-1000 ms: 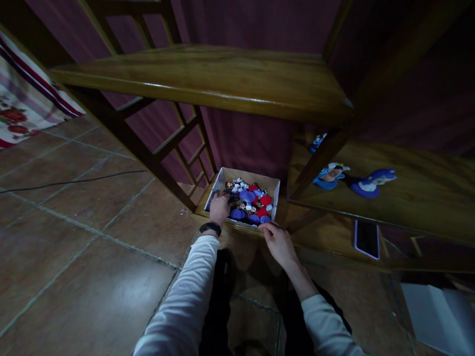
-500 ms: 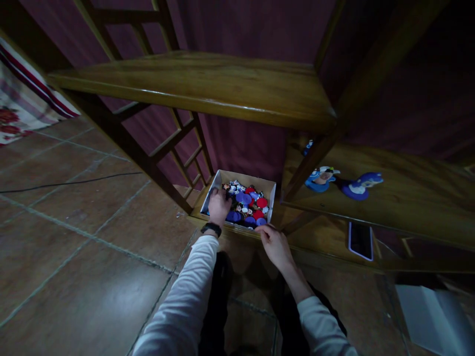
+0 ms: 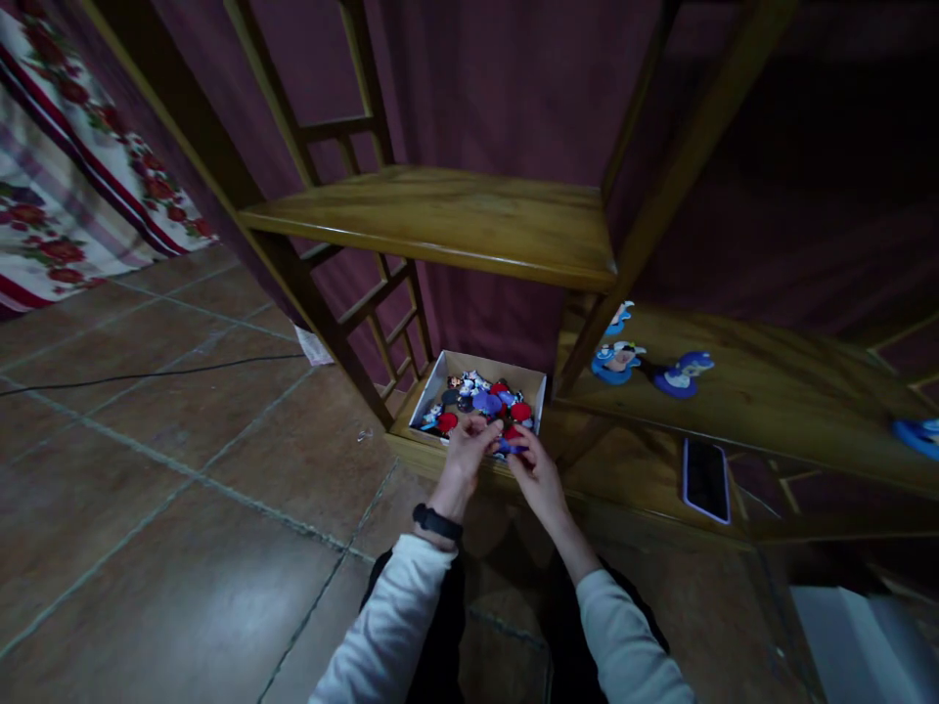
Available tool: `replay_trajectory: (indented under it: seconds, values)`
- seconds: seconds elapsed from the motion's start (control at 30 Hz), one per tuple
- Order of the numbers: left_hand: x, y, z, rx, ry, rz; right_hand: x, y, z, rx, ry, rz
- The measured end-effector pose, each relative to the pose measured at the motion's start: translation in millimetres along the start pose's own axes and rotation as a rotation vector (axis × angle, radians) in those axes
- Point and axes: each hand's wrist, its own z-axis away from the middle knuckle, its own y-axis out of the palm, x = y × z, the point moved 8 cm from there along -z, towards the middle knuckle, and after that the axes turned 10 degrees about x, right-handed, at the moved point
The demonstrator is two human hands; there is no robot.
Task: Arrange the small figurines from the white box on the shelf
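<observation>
A white cardboard box [image 3: 434, 383] full of several small red, blue and patterned pieces [image 3: 484, 401] sits on the lowest board of a wooden shelf unit. My left hand [image 3: 467, 452] and my right hand [image 3: 533, 471] meet at the box's near edge. Between their fingertips they pinch a small blue piece [image 3: 508, 446]. The dim light hides how each finger grips it. A dark watch [image 3: 437, 522] is on my left wrist.
Blue figures [image 3: 679, 374] lie on the middle shelf board [image 3: 778, 401] to the right. A phone [image 3: 705, 479] lies on the low board. A wide upper shelf board [image 3: 447, 217] overhangs the box. Tiled floor with a black cable [image 3: 147, 370] spreads left.
My left hand came out of the box's left side and joined my right hand at the near edge, holding a small blue piece. The view pulled back and tilted up.
</observation>
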Motion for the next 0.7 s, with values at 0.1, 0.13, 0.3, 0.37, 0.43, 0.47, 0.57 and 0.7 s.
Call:
replay_trajectory:
  seconds: [0.1, 0.13, 0.3, 0.37, 0.43, 0.47, 0.57, 0.7]
  values:
    - [8, 13.6, 32, 0.016, 0.119, -0.184, 7, 13, 12, 0.083, -0.056, -0.109]
    - [11, 15.0, 41, 0.005, 0.141, -0.225, 7, 14, 18, 0.093, -0.053, -0.109]
    - [25, 33.7, 75, 0.17, 0.059, -0.21, -5, -1, 51, 0.0, 0.038, -0.152]
    - [20, 37.4, 88, 0.202, 0.082, -0.28, -5, -11, 67, -0.029, 0.062, -0.238]
    - [11, 33.3, 102, 0.146, 0.146, -0.398, -3, -22, 86, -0.062, 0.096, -0.348]
    - [7, 30.5, 110, 0.105, 0.177, -0.451, -2, -27, 96, -0.086, 0.11, -0.4]
    - [-2, 30.0, 138, 0.008, 0.258, -0.53, 2, -38, 127, -0.15, 0.126, -0.487]
    - [-16, 62.1, 182, 0.059, 0.374, -0.564, 5, -47, 164, -0.249, 0.101, -0.454]
